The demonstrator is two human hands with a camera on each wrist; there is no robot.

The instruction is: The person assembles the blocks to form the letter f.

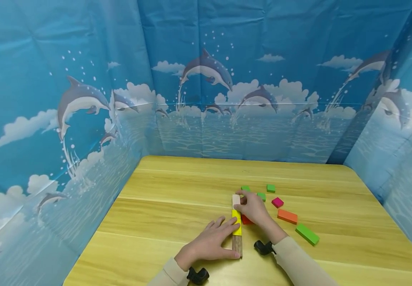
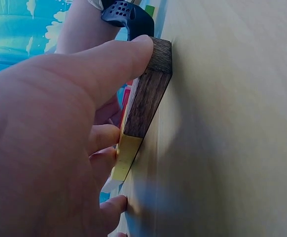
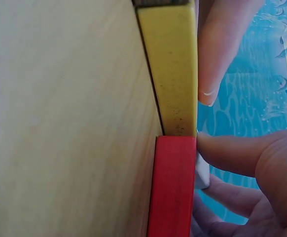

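On the wooden table (image 1: 177,222) three blocks lie end to end: a pale block (image 1: 236,198), a yellow block (image 1: 236,224) and a dark brown block (image 1: 237,246). My left hand (image 1: 223,232) rests flat across the yellow block (image 2: 126,155), its thumb (image 2: 119,59) pressing on the brown block (image 2: 148,94). My right hand (image 1: 243,200) pinches the pale block from its right side. Half hidden under that hand, a red block (image 1: 246,219) lies against the row. In the right wrist view the red block (image 3: 173,187) meets the yellow block (image 3: 175,69), and my thumb (image 3: 232,153) touches their joint.
Loose blocks lie right of the hands: three small green ones (image 1: 271,188), a magenta one (image 1: 277,202), an orange one (image 1: 287,216) and a long green one (image 1: 307,234). Blue dolphin-print sheets (image 1: 84,119) wall the table on three sides.
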